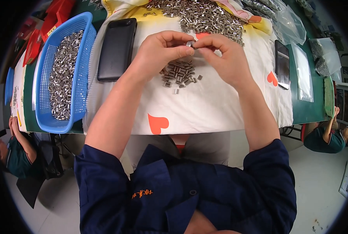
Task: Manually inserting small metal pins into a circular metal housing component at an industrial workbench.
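Note:
Both hands meet above a white cloth (209, 113) printed with red hearts. Between the thumb and fingers of my left hand (156, 50) is a small shiny metal cylinder (189, 44). My right hand (226, 58) pinches at the cylinder's right end, and its fingertips partly hide that end. Just below the hands lies a small pile of similar metal cylinders (180, 72), with a few strays around it. Beyond the hands spreads a large heap of the same pieces (209, 19).
At left stands a blue basket (83, 74) holding many metal cylinders (64, 74), beside a black rectangular device (116, 50). A phone (282, 64) and a clear plastic bag (302, 74) lie at right. Other people (324, 138) sit at both sides.

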The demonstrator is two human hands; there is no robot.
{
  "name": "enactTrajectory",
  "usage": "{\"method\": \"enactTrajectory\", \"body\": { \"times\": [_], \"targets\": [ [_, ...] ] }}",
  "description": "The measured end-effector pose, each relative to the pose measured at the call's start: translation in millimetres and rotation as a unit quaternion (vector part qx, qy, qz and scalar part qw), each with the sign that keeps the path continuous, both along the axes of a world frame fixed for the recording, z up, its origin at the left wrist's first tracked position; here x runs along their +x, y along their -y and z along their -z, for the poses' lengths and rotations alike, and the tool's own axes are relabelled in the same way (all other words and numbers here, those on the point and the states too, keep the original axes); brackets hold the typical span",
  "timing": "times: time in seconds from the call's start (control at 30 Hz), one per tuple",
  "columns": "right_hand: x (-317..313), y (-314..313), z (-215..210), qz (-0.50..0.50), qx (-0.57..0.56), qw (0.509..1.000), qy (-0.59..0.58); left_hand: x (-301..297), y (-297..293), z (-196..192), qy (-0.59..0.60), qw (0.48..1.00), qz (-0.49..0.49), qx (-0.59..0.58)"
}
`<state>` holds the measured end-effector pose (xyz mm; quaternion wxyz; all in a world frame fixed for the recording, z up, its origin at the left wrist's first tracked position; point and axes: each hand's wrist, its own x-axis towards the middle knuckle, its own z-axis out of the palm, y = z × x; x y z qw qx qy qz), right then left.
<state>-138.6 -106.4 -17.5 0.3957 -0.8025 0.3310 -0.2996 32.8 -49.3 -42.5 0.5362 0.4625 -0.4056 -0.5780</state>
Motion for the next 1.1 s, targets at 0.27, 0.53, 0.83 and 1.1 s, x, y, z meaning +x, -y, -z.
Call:
{"method": "enactTrajectory", "body": {
  "times": [0.27, 0.53, 0.83, 1.1],
  "targets": [
    [0, -5, -2, 0.000, 0.004, 1.000, 0.001, -2, -1, -1, 0.006, 1.000, 0.011, -0.013],
    [2, -11, 1, 0.016, -0.100, 0.995, -0.019, -6, -2, -2, 0.062, 0.998, -0.001, -0.019],
    [-13, 12, -6, 0.021, -0.052, 0.997, -0.047, -6, -3, -6, 0.114, 0.993, 0.025, 0.021],
    [-42, 38, -2, 0.053, -0.149, 0.950, -0.271, -6, -2, -4, 0.124, 0.991, 0.048, 0.018]
  ]
}}
